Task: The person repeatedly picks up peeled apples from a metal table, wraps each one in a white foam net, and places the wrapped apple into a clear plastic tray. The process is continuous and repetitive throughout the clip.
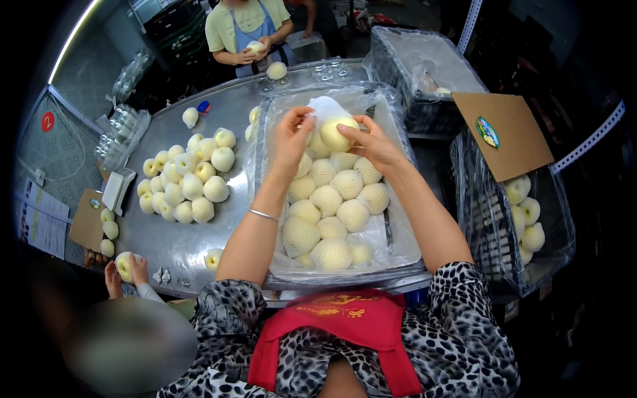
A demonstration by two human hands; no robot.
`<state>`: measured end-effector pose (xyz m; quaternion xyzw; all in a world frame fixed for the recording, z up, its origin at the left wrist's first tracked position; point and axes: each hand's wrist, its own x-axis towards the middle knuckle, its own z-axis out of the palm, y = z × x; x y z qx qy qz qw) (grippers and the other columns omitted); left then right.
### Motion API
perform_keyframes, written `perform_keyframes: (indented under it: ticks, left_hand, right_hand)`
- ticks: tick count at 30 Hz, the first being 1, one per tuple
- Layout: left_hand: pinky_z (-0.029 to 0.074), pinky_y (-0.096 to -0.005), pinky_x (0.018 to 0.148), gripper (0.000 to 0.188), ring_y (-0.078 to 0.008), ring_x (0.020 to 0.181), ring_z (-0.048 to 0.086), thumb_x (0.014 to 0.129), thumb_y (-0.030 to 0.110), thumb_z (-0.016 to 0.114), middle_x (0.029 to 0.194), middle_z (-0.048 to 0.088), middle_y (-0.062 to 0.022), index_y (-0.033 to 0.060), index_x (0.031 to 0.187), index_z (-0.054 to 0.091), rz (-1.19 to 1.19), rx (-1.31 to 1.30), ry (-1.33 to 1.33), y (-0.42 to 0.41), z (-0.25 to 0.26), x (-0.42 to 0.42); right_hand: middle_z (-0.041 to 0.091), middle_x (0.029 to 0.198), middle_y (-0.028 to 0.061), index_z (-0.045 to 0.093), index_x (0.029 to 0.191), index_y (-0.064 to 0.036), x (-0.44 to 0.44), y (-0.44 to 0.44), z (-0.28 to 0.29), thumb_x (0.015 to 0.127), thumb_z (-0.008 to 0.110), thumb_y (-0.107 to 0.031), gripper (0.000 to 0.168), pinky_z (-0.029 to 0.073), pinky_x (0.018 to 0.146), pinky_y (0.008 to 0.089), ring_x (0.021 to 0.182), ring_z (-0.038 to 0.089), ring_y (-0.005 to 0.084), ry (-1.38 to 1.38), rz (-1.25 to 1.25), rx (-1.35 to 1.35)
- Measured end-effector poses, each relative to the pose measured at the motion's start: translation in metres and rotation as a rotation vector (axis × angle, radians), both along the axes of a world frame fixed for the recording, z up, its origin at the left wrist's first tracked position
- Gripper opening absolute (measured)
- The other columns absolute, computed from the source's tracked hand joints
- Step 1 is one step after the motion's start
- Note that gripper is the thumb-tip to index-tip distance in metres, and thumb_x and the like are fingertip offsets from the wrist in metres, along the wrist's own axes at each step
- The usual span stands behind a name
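Observation:
A bare pale-yellow round fruit (336, 134), perhaps an apple or pear, is held in my right hand (375, 144), with the thumb across its front. My left hand (291, 142) pinches a white foam sleeve (327, 107), which spreads just behind the fruit. Both hands are above the far half of a plastic-lined crate (405, 234). Inside it lie several fruits in foam nets (327, 200), piled more than one deep in places. White sheet material (375, 234) shows beside them at the right. A bracelet circles my left wrist.
Netted fruits (184, 179) cluster on the metal table (234, 248) at left. A second lined crate (522, 268), partly covered by cardboard (502, 134), stands at right; another crate (428, 54) sits behind. Co-workers' hands (127, 273) hold fruit at lower left and across the table (256, 52).

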<state>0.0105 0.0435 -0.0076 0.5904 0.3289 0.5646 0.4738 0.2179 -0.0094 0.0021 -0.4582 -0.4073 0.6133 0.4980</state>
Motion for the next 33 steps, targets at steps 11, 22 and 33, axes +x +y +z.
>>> perform_keyframes:
  ticks: [11, 22, 33]
  left_hand:
    - [0.054, -0.038, 0.08, 0.016, -0.0277, 0.101, 0.064, 0.093, 0.01, 0.073, 0.119, 0.06, -0.0174, 0.0017, 0.098, 0.06, 0.129, 0.663, 0.516, -0.014, -0.009, 0.028]
    - [0.055, -0.0451, 0.102, 0.057, -0.0254, 0.127, 0.059, 0.103, 0.027, 0.067, 0.144, 0.052, -0.0142, 0.01, 0.146, 0.033, -0.245, -0.28, -0.182, -0.011, -0.001, 0.02]
    - [0.052, -0.0513, 0.107, 0.058, -0.026, 0.134, 0.055, 0.106, 0.024, 0.061, 0.15, 0.046, -0.008, 0.0185, 0.155, 0.03, -0.522, -0.316, -0.222, -0.017, 0.006, 0.02]
  right_hand:
    - [0.057, 0.123, 0.0174, 0.042, 0.127, -0.003, -0.01, 0.011, -0.021, 0.091, 0.08, -0.045, 0.067, 0.058, 0.098, 0.0456, 0.113, 0.066, 0.0295, 0.411, -0.293, 0.071]
    - [0.059, 0.109, 0.0075, 0.061, 0.113, -0.005, -0.007, 0.01, -0.01, 0.097, 0.072, -0.046, 0.045, 0.053, 0.07, 0.03, 0.08, 0.061, 0.0126, -0.678, -0.496, 0.536]
    - [0.061, 0.076, -0.0026, 0.073, 0.115, -0.008, -0.002, 0.009, -0.008, 0.1, 0.07, -0.027, 0.024, 0.048, 0.058, 0.0229, 0.067, 0.058, 0.0053, -0.072, -0.336, 0.364]
